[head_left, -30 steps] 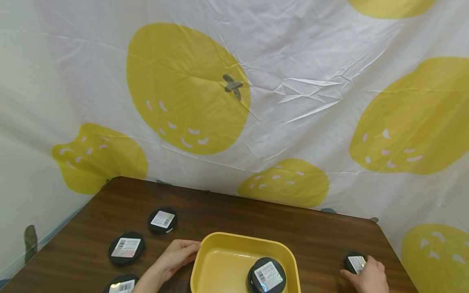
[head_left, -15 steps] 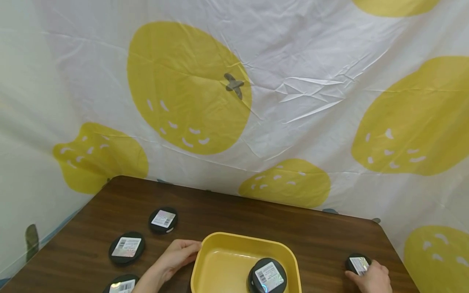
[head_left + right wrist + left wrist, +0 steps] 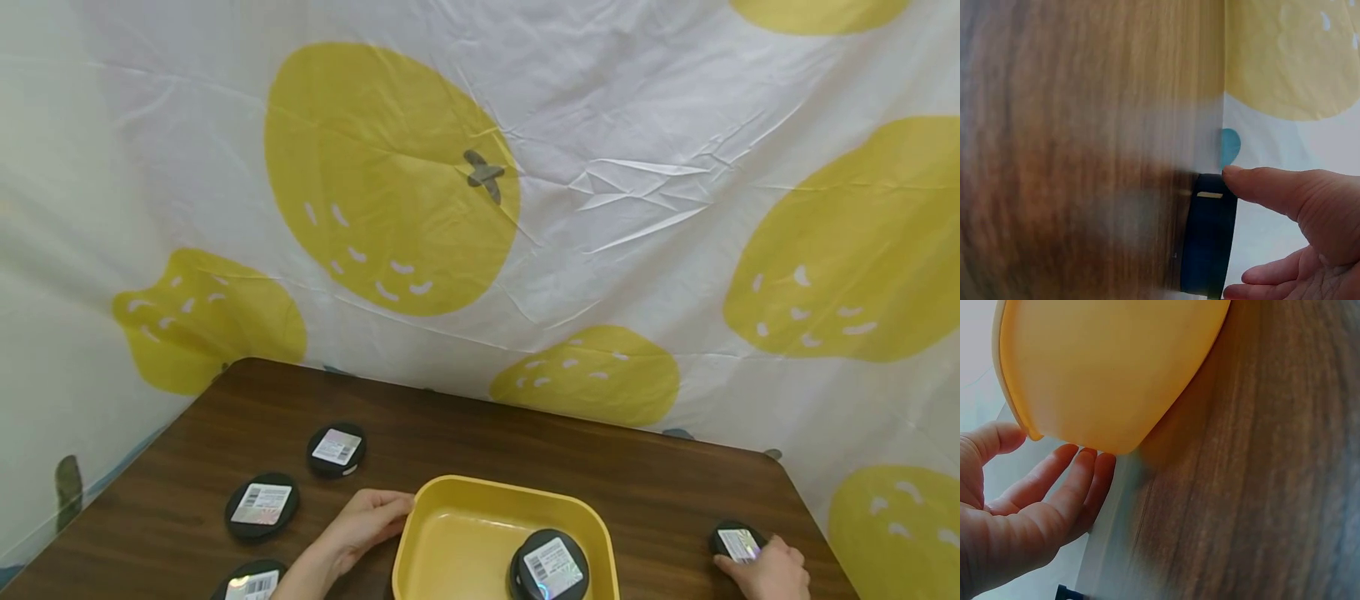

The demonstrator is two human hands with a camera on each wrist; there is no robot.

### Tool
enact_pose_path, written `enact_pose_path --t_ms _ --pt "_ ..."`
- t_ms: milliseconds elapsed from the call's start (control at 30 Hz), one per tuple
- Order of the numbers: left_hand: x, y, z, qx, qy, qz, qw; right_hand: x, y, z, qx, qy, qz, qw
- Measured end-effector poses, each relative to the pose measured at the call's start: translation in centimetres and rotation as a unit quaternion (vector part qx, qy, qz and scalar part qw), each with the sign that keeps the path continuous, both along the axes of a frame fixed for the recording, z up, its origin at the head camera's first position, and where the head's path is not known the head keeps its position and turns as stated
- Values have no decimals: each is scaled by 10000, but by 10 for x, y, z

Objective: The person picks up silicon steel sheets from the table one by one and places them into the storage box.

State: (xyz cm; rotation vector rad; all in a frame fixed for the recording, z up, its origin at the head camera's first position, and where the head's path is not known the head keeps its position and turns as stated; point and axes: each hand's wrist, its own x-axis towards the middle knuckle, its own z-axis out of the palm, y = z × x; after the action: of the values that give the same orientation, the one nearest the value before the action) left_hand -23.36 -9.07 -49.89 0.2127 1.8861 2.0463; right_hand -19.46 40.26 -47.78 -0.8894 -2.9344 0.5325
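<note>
In the head view, my left hand point(image 3: 369, 527) is at the back left corner of a yellow plastic bin point(image 3: 429, 518). Its fingertips touch the bin's outer wall, and the thumb tip meets the rim in the left wrist view. At the right, my right hand point(image 3: 772, 568) holds a flat round black case with a white barcode label point(image 3: 738, 543) by its edge. The thumb presses one side in the right wrist view, with fingers at the opposite side; the case lies on the table. Inside the bin are stacked black cases point(image 3: 553, 565); how many is hidden.
Three more labelled black cases lie left of the bin: a far one point(image 3: 337, 450), a middle one point(image 3: 262, 507) and a near one point(image 3: 251, 583), cut off by the frame. All stand on a dark wooden table point(image 3: 450, 433). Behind hangs a lemon-printed cloth point(image 3: 570, 275).
The whole head view has shifted slightly. Both hands stay where they were, at the bin and at the right-hand black case.
</note>
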Motion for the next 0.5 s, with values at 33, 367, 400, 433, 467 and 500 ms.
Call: enact_pose_path --t_ms 33,367,400,433,467,500 --pt "0 0 0 -3 3 -5 10000 0 1 -1 -2 -66 -20 10000" --pt "-1 2 1 84 0 7 10000 -2 12 -6 95 -29 215 9997" --pt "-1 1 1 81 2 9 10000 -2 12 -6 109 -35 233 9997" --pt "0 1 0 75 3 9 10000 -3 12 -5 118 -42 248 9996" --pt "0 0 0 68 5 7 10000 -3 12 -5 118 -45 245 9996" --pt "0 0 0 63 4 3 10000 -3 11 -4 112 -50 241 9996"
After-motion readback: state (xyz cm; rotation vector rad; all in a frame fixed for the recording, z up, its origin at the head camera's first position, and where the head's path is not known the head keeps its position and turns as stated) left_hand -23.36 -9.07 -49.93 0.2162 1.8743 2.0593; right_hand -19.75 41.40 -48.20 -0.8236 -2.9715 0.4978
